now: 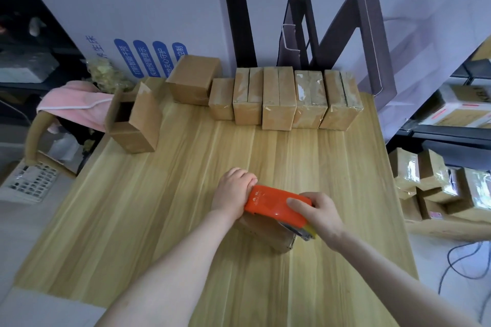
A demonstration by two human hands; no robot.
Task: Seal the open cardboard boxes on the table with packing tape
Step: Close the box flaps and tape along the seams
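Gripping the orange tape gun (273, 202), the right hand (316, 212) holds it on top of a small box (265, 231). The left hand (233, 194) curls over that box's far end. It sits near the front middle of the table (159, 194). An open box (130, 119) stands back left.

Soft even daylight, faint shadows, strong fisheye bending, blurry edges.

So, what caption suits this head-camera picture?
Right hand holds an orange tape dispenser on a cardboard box; left hand steadies it.
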